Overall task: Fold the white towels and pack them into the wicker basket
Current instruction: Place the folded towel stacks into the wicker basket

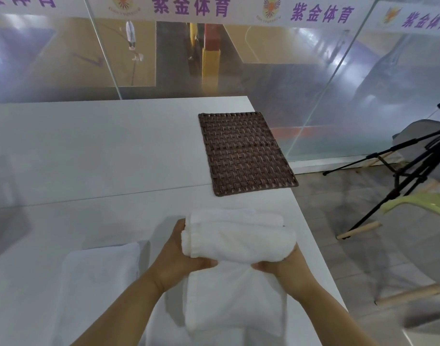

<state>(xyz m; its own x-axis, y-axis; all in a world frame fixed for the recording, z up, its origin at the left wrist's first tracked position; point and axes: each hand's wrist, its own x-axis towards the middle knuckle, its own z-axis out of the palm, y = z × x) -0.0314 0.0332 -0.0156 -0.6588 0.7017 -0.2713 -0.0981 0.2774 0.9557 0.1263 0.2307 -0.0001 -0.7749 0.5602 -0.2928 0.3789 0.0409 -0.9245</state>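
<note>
My left hand point(181, 253) and right hand point(286, 267) are a towel's width apart, each clamped on one end of a rolled towel point(238, 245). The roll is white and thick and lies crosswise between them. My left fingers wrap around its left end. My right fingers curl over its right end, with the thumb tucked under the front edge.

Directly under my hands and reaching back toward my body lies a flat towel point(233, 303), also white. I cannot tell whether it is the loose tail of the roll or a separate piece. Just beyond the roll, touching it on the far side, is another white towel layer point(236, 217).

To the left of my left forearm, apart from it, a folded towel point(101, 283) rests on the white table point(89, 151).

The wicker basket point(243, 151) sits well beyond my hands and slightly to the right, near the table's right edge. It is dark brown and woven.

Off the table, to the right of my right hand, stand a black tripod point(401, 171) and a pale green chair point(423, 206).
</note>
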